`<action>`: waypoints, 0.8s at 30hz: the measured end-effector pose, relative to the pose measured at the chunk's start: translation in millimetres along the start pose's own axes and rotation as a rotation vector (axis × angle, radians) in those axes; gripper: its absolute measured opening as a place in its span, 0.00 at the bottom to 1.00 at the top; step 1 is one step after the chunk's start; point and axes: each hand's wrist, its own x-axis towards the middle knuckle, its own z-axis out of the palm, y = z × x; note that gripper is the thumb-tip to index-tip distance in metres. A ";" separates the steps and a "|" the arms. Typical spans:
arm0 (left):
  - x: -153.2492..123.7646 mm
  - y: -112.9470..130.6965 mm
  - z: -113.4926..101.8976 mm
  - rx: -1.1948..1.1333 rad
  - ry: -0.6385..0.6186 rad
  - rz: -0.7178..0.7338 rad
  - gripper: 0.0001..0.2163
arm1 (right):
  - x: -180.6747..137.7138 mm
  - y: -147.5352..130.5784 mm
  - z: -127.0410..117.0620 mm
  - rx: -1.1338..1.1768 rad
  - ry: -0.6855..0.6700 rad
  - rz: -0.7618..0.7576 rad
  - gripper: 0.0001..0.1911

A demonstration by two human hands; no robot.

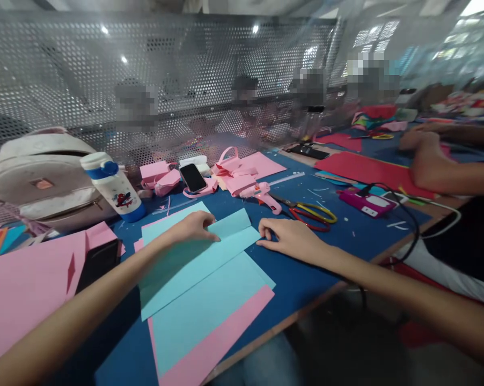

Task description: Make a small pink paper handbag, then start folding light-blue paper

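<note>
A light blue sheet of paper (pixel 185 284) with a folded strip along its upper side lies at a slant before me. My left hand (pixel 193 228) is on its upper part, fingers curled and thumb against the folded strip. At the sheet's right corner my right hand (pixel 286 236) pinches the edge between thumb and bent fingers. Beneath it lie more light blue paper (pixel 210 321) and a pink sheet (pixel 237 327). Beyond my right hand are a pink glue gun (pixel 262 195) and scissors (pixel 314 212) with red and yellow handles.
A white bottle (pixel 119 190) leans near a pale backpack (pixel 44 177). A phone (pixel 192 178) rests among pink paper pieces. A purple power strip (pixel 366 202) with cables lies right, near red paper (pixel 374 171) and another person's arm (pixel 451 169). A perforated metal screen (pixel 205 64) stands behind.
</note>
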 end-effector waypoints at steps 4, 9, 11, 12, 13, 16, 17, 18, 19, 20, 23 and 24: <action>-27.0 6.9 -16.8 -0.103 -0.008 0.030 0.17 | -0.1 -2.2 -5.8 0.127 0.032 0.031 0.13; -59.2 2.0 -29.4 -0.098 -0.005 -0.001 0.21 | 16.4 -17.1 -14.7 0.510 0.043 -0.006 0.18; -66.2 2.0 -30.4 -0.072 -0.002 0.003 0.21 | 24.7 -28.9 -17.8 0.736 -0.085 0.003 0.23; -69.0 3.5 -30.2 -0.056 0.001 0.008 0.20 | 28.2 -35.1 -18.8 0.828 -0.140 0.019 0.25; -71.7 5.9 -29.7 -0.039 0.008 0.013 0.19 | 31.0 -41.0 -19.4 0.898 -0.173 0.035 0.26; -80.1 17.3 -27.6 0.020 0.031 0.028 0.15 | 35.9 -52.8 -17.8 0.958 -0.201 0.052 0.26; -82.9 21.4 -26.9 0.038 0.037 0.033 0.14 | 36.9 -54.1 -16.2 0.939 -0.216 0.043 0.26; -85.5 24.9 -26.3 0.053 0.040 0.038 0.12 | 37.7 -54.1 -14.0 0.910 -0.236 0.030 0.26; -87.7 27.6 -25.8 0.065 0.043 0.041 0.11 | 38.5 -52.9 -11.6 0.882 -0.256 0.016 0.27; -89.4 29.3 -25.5 0.075 0.044 0.043 0.11 | 39.2 -50.9 -8.9 0.863 -0.268 0.001 0.27; -91.0 27.9 -24.6 0.083 0.050 0.040 0.11 | 41.1 -42.8 -1.3 0.847 -0.266 -0.019 0.23; -90.6 25.8 -24.2 0.079 0.050 0.035 0.11 | 41.6 -40.3 0.8 0.845 -0.255 -0.018 0.22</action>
